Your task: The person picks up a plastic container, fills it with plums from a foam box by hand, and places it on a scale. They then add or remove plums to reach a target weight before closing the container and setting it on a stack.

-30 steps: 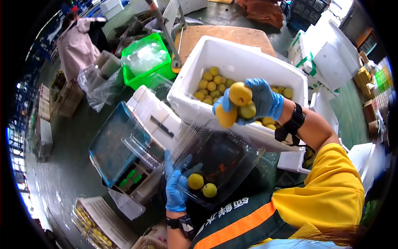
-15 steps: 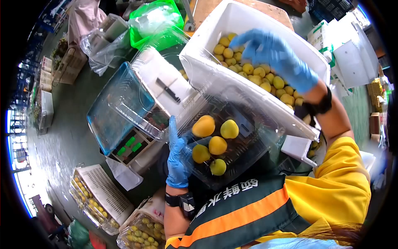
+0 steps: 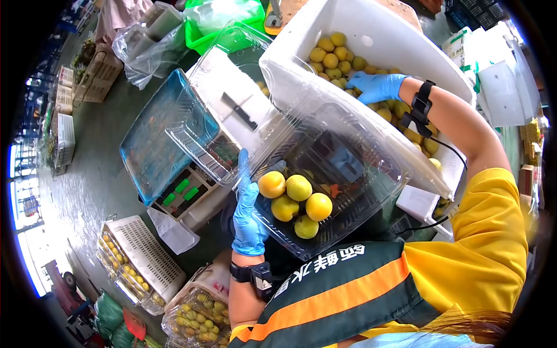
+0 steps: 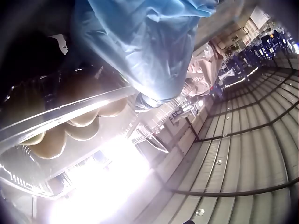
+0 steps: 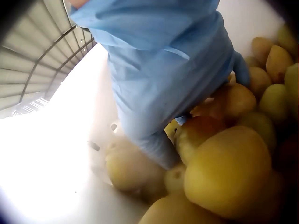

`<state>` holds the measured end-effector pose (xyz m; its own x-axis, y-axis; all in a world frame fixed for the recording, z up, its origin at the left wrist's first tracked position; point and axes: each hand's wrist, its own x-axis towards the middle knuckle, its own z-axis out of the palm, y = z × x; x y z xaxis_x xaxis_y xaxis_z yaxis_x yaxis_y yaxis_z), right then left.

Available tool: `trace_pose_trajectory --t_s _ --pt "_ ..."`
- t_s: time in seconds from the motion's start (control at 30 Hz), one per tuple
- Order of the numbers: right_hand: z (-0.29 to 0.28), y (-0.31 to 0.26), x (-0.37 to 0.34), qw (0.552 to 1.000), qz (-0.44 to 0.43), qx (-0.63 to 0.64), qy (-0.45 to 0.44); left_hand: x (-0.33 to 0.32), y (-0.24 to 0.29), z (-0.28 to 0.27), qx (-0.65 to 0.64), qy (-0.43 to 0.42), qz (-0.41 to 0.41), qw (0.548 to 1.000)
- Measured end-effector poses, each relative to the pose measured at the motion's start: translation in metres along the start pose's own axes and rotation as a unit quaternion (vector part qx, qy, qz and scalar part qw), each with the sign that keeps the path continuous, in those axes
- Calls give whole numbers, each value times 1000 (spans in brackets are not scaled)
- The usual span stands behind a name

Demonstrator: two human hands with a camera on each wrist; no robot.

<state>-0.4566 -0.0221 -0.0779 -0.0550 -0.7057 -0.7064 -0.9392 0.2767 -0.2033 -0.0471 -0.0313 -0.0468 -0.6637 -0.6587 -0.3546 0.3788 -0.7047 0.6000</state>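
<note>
Downward, the right hand [image 3: 376,87] reaches among fruit [image 3: 331,61], grip unclear; the left hand [image 3: 248,223] holds a tray [image 3: 354,206].

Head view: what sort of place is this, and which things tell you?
Probably a fruit packing workplace: a white foam box holds many yellow fruits, a plastic tray holds five more, and filled packs show at lower left.

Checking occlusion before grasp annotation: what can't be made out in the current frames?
Right wrist: the back of the right hand and the surrounding yellow fruits hide whether the hand grips one.
Left wrist: the back of the left hand hides how it holds the clear container; the top edge cuts the hand off.
Left wrist: glare, lower left, washes out what lies there.
Head: pink garment, cut off by the top edge.
</note>
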Motion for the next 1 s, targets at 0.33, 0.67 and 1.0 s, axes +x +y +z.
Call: trace_pose_trajectory --t_s 0.33,0.67,1.0 --pt "-11 11 -58 983 25 180 -8 1 0 -11 -11 26 -1 1000" --pt "-13 23 -134 741 -5 666 85 -2 -1 -1 22 -9 20 1000" --pt "-14 -108 -180 540 -289 791 -7 -2 -3 -2 7 -44 28 999"
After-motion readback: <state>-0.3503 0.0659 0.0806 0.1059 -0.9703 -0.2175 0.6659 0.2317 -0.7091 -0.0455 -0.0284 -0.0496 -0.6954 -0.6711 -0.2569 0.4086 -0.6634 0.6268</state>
